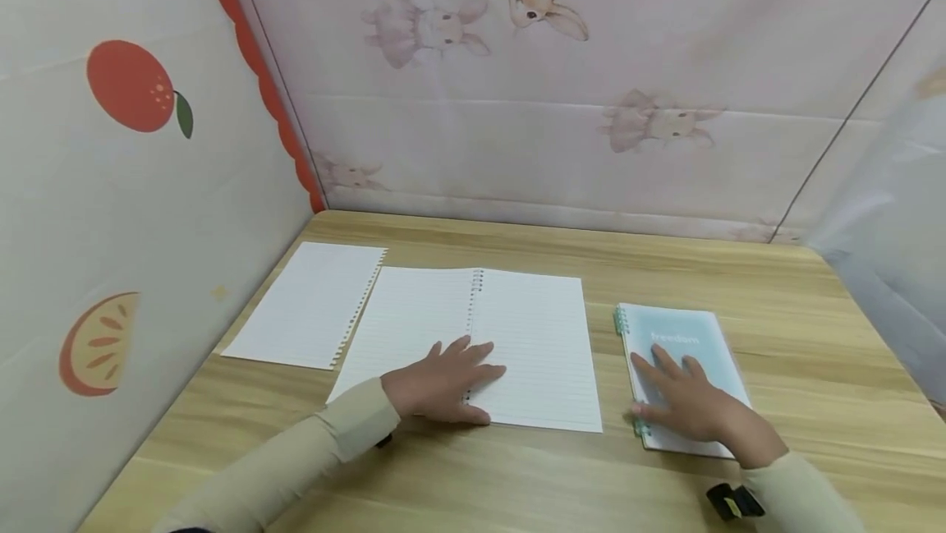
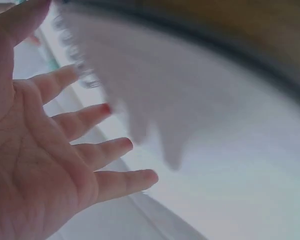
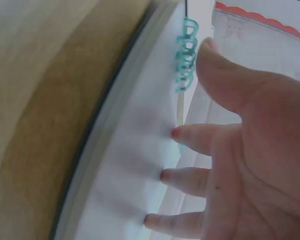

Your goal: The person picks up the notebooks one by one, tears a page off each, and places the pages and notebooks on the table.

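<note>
An open spiral notebook (image 1: 535, 328) with white lined pages lies in the middle of the table. Over the lower part of its wire spine, my left hand (image 1: 447, 385) is spread with straight fingers. In the left wrist view its fingertips (image 2: 151, 176) are at the page, and whether they all touch is unclear. To the right is a closed light-blue notebook (image 1: 676, 323) marked "freedom", bound with green rings (image 3: 186, 55). My right hand (image 1: 683, 402) rests on its cover, fingers extended and thumb near the rings. Neither hand grips anything.
A loose white sheet (image 1: 306, 303) with a torn, perforated edge lies left of the open notebook. The wooden table (image 1: 532, 484) meets a fruit-printed wall covering (image 1: 199, 213) on the left and a rabbit-printed one (image 1: 458, 139) behind.
</note>
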A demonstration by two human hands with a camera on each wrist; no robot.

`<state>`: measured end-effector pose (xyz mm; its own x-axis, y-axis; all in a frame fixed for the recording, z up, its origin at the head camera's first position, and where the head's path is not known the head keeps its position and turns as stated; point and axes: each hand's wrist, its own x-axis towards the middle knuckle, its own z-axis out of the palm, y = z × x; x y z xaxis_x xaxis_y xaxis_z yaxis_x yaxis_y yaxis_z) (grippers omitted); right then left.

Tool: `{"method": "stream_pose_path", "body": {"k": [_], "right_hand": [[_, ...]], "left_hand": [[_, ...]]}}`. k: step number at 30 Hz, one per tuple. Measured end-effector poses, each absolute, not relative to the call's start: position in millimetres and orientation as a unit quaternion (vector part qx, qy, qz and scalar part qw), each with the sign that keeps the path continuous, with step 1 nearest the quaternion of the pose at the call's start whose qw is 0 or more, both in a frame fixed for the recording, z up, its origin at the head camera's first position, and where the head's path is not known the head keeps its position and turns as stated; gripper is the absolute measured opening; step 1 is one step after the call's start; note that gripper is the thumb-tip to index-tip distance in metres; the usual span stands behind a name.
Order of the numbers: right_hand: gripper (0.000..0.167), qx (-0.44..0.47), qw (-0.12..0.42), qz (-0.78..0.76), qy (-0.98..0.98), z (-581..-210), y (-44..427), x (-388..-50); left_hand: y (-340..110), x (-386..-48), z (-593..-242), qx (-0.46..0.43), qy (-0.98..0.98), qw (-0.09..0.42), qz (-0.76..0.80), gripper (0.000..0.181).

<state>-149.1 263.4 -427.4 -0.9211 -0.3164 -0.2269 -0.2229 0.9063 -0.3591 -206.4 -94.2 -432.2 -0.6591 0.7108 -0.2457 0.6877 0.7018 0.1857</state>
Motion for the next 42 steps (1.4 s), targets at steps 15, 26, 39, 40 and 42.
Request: {"method": "stream_pose_path", "body": {"k": [15,26,39,40,42], "right_hand": [[0.062,-0.024,0.038,-0.292,0.955,-413,354,-141],[0.062,-0.008,0.052,-0.307,0.95,-421,378,-123],[0.06,-0.008,0.06,-0.316,0.947,-422,379,-119],[0.06,-0.008,0.06,-0.315,0.947,-423,379,-118],[0.06,-0.009,0.057,-0.314,0.948,-424,380,-116]], "left_hand": [[98,-167,-422,0.539,0.838,-0.016,-0.087,0.028],[169,-142,-442,0.549,0.813,-0.099,-0.164,0.021],[180,-143,-429,0.584,0.796,-0.017,-0.161,0.017],[180,-144,-429,0.588,0.794,-0.017,-0.154,0.017],[180,-144,-428,0.592,0.793,-0.013,-0.145,0.016]]}}
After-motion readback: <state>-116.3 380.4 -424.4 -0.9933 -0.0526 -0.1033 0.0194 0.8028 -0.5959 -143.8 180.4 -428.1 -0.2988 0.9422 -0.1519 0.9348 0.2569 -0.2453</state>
